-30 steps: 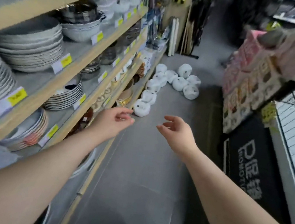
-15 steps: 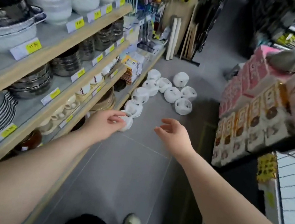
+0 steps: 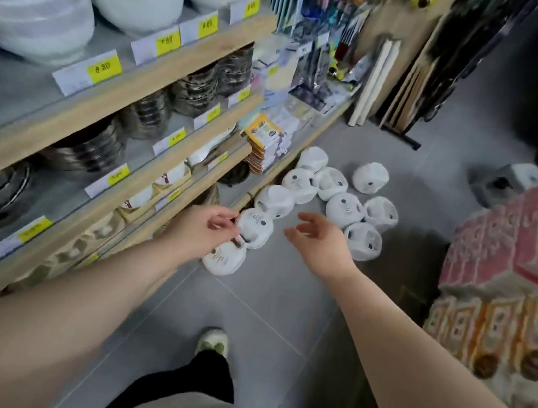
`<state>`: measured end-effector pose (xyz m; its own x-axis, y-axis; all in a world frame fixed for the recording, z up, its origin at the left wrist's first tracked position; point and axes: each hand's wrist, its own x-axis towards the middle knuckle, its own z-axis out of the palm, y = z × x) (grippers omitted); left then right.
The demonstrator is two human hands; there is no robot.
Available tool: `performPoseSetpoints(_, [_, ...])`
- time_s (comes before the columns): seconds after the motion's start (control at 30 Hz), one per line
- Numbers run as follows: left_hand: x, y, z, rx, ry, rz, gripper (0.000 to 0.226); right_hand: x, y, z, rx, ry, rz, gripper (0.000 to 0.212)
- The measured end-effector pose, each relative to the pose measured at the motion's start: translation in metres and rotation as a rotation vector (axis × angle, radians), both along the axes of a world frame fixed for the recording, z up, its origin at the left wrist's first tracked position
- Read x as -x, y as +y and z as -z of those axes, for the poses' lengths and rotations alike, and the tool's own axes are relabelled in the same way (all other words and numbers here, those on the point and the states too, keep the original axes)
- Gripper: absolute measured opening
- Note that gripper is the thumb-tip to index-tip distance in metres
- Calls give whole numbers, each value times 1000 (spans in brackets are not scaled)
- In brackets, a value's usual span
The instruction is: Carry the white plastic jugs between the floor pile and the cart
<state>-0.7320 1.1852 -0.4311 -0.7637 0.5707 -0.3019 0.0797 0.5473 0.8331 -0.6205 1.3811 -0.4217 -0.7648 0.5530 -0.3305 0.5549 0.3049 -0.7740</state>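
Observation:
Several white wrapped bowl packs (image 3: 344,209) lie in a cluster on the grey floor beside the bottom shelf. My left hand (image 3: 203,229) is stretched out in front of the nearest packs (image 3: 256,226), fingers loosely curled and holding nothing; whether it touches a pack I cannot tell. My right hand (image 3: 321,242) is stretched out with relaxed, spread fingers, empty, just left of another pack (image 3: 362,241). Another pack (image 3: 223,258) lies below my left hand.
Wooden shelves (image 3: 160,84) on the left hold white bowls (image 3: 33,4), steel bowls (image 3: 193,89) and yellow price tags. Pink and patterned boxes (image 3: 510,272) stand at the right. Boards (image 3: 375,80) lean at the aisle's end. My shoe (image 3: 213,341) is on the floor tiles.
I have walked forward along the aisle; the white packs are now much closer, right under my outstretched hands. The shelves have slid past on the left. Both hands stay empty.

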Motion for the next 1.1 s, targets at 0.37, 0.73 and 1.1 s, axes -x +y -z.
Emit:
performPoseSetpoints(0.37, [80,84,63,143,-91,-308,38,136,106,71,102,-201,-301,53])
performPoseSetpoints(0.73, [98,103,278,215,-239,-730,33,238,128,292,109,-396,-625,61])
performPoseSetpoints(1.1, [110,87,596,227,-341,-915,49,284,96,577,-155,-435,-920,98])
